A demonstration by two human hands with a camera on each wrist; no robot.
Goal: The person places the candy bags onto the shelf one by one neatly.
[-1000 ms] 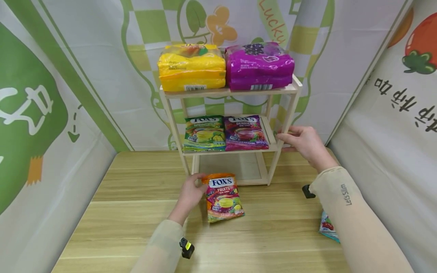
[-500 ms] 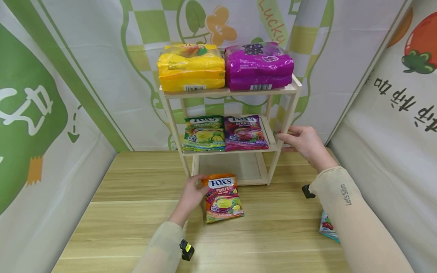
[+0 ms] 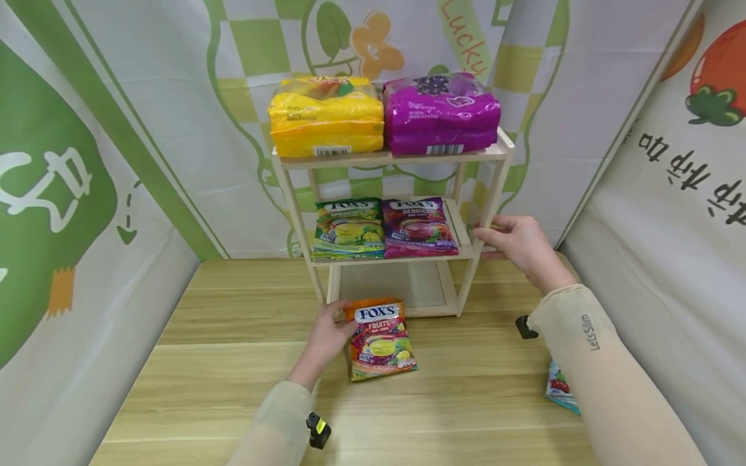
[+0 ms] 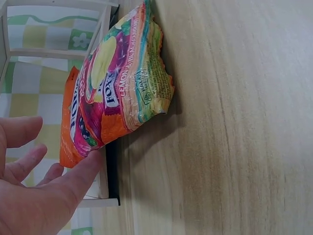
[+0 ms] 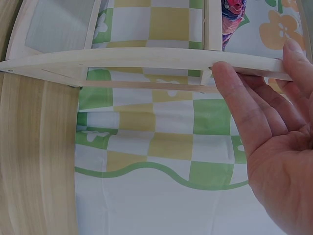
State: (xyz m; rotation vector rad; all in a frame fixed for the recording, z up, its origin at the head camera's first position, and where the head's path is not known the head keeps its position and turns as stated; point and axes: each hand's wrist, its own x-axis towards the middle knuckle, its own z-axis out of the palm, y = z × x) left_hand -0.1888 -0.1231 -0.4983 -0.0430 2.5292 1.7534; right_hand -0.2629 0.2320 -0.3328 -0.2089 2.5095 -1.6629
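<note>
My left hand (image 3: pixel 327 333) holds the upper left edge of an orange candy bag (image 3: pixel 381 340) marked FOX'S Fruits. The bag stands tilted back at the front of a small wooden shelf rack (image 3: pixel 390 260), its lower edge at the tabletop. Seen from the left wrist, a fingertip meets the edge of the candy bag (image 4: pixel 105 88), and other fingers lie beyond it. With thumb and fingers, my right hand (image 3: pixel 520 246) grips the rack's front right post (image 5: pixel 146 56). A green candy bag (image 3: pixel 350 228) and a purple berries bag (image 3: pixel 421 226) lie on the middle shelf.
On the top shelf sit a yellow pack (image 3: pixel 327 120) and a bright purple pack (image 3: pixel 443 116). A blue-edged bag (image 3: pixel 561 388) lies on the wooden table (image 3: pixel 233 362), partly hidden by the right forearm. Printed fabric walls (image 3: pixel 169 129) surround the table.
The orange candy bag and my left hand have shifted very slightly left and down. My right hand stays at the rack's post.
</note>
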